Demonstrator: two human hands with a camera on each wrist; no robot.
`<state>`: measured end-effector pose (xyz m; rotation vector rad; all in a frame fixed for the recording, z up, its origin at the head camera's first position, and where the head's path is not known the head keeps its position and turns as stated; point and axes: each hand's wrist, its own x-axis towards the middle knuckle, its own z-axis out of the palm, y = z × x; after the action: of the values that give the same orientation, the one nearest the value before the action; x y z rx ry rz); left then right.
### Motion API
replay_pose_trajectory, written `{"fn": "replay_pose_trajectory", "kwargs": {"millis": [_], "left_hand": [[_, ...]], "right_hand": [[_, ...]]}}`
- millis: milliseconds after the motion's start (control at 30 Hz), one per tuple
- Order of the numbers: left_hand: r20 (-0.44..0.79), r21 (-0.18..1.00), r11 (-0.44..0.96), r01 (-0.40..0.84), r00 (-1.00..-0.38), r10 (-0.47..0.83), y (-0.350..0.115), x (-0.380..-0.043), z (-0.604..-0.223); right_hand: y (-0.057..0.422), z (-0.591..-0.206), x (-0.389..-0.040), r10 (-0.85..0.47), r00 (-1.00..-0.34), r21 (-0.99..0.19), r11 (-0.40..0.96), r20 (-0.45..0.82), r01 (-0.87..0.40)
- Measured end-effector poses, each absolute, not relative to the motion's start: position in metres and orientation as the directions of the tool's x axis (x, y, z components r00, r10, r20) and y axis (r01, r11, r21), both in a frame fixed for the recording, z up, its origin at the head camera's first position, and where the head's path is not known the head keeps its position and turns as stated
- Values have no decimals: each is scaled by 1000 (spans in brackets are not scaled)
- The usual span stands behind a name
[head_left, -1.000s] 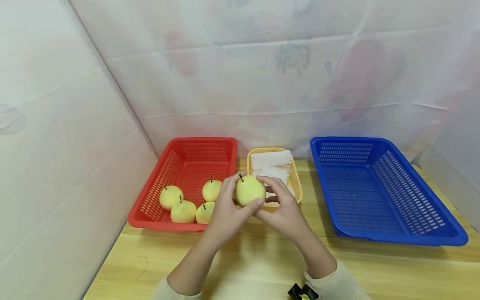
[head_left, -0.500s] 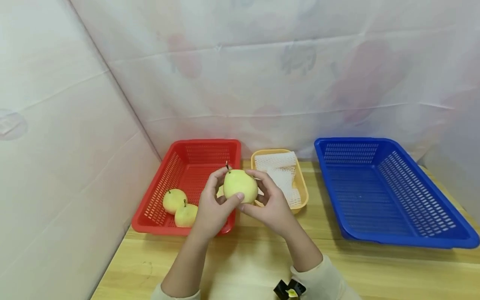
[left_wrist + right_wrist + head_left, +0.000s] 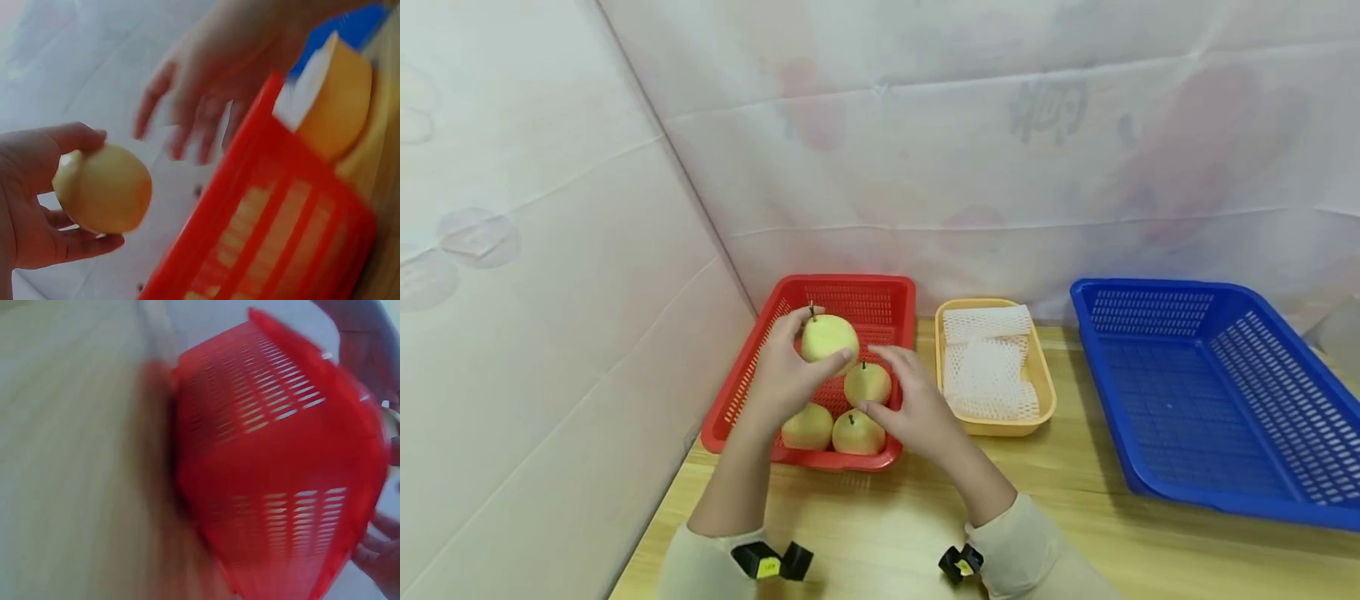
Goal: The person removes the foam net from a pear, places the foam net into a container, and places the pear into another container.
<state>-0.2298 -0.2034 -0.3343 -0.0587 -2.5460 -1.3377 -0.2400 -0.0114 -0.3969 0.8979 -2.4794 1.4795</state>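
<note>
My left hand [image 3: 778,375] grips a pale yellow pear [image 3: 829,340] with a dark stem, raised over the red basket [image 3: 718,427]. In the left wrist view, the thumb lies on one side of that pear [image 3: 106,190] and fingers curl on the other. My right hand [image 3: 921,408] hovers at the basket's right side, thumb and fingers spread apart with nothing held. Below the hands, a pear [image 3: 867,385] and two others, a middle pear [image 3: 859,433] and a left pear [image 3: 807,429], sit in the basket. The right wrist view is blurred and mostly filled by the basket's outer wall [image 3: 269,456].
Right of the red basket stands a small yellow basket [image 3: 1045,400] with white foam net sleeves [image 3: 988,367]. Farther right is a large blue basket [image 3: 1108,417]. All stand on a wooden table [image 3: 865,521], with a curtain-like wall [image 3: 925,167] behind.
The pear, earlier held between both hands, has moved left over the red basket in my left hand alone. My right hand has let go and come apart from it. The head view has turned left.
</note>
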Motion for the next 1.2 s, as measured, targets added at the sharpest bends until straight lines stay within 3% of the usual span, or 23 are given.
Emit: {"fn": "replay_pose_trajectory", "kwargs": {"millis": [133, 333, 700, 867, 1200], "left_hand": [[212, 702, 705, 102, -975, -69, -221, -247, -341], [59, 589, 808, 8, -998, -32, -236, -267, -360], [-139, 425, 902, -77, -990, -20, -251, -290, -381], [-191, 426, 899, -104, -981, -23, -254, -297, -386], [-164, 454, 887, -85, -986, -11, -250, -309, -380]], "right_hand": [[-18, -409, -243, -504, -800, -645, 500, 326, -578], [-30, -416, -245, -557, -762, -591, 507, 332, -628], [-36, -421, -249, -576, -752, -565, 522, 320, -640], [-37, -422, -250, -573, -754, -551, 535, 321, -641], [-31, -422, -261, -591, -747, -529, 547, 306, -649]]}}
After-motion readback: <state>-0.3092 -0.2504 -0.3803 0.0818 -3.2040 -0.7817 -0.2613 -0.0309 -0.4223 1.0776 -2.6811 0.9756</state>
